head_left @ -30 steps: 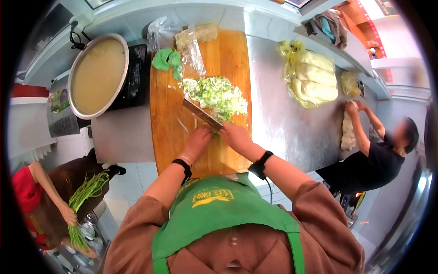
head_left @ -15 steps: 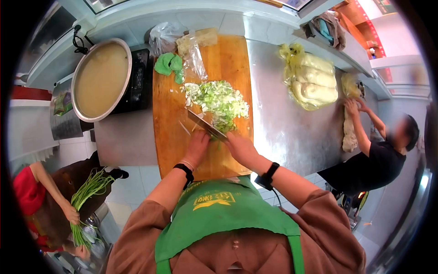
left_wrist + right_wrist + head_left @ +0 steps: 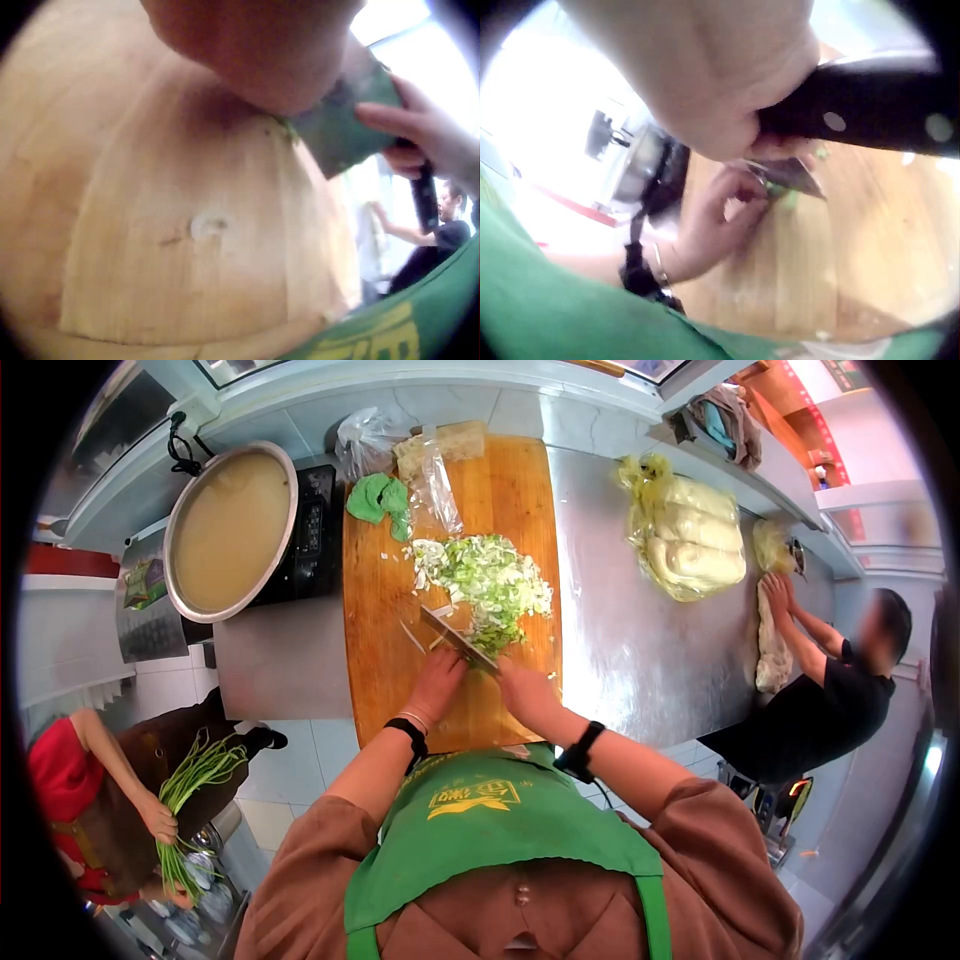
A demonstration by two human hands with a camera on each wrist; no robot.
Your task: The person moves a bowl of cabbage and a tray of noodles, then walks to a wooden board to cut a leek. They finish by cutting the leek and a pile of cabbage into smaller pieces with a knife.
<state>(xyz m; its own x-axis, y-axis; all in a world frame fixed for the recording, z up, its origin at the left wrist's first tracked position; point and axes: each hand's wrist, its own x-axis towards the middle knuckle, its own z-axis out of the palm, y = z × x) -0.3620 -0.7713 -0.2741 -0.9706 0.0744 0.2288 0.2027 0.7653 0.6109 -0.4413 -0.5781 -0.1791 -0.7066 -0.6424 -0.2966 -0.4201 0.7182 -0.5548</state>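
My right hand (image 3: 530,690) grips a cleaver by its black riveted handle (image 3: 870,112). Its broad blade (image 3: 341,135) stands on edge over the wooden cutting board (image 3: 525,470), slanting across in front of me. Close against the near side of the blade, my left hand (image 3: 437,685) has its fingers curled and pinches green onion (image 3: 784,196), of which only a little shows beside the steel. Beyond the blade spreads a heap of chopped green onion (image 3: 490,585), white and pale green. A few loose slivers lie left of the cleaver.
A large pot of cloudy liquid (image 3: 235,525) sits on a black cooker at left. Plastic bags and a green cloth (image 3: 375,498) lie on the board's far end. Bagged dough rolls (image 3: 695,540) rest at right. One person holds long green stalks (image 3: 190,780); another handles dough.
The cleaver and both hands have come slightly nearer my body along the board. The person at right has moved their hands on the dough. My view has shifted slightly.
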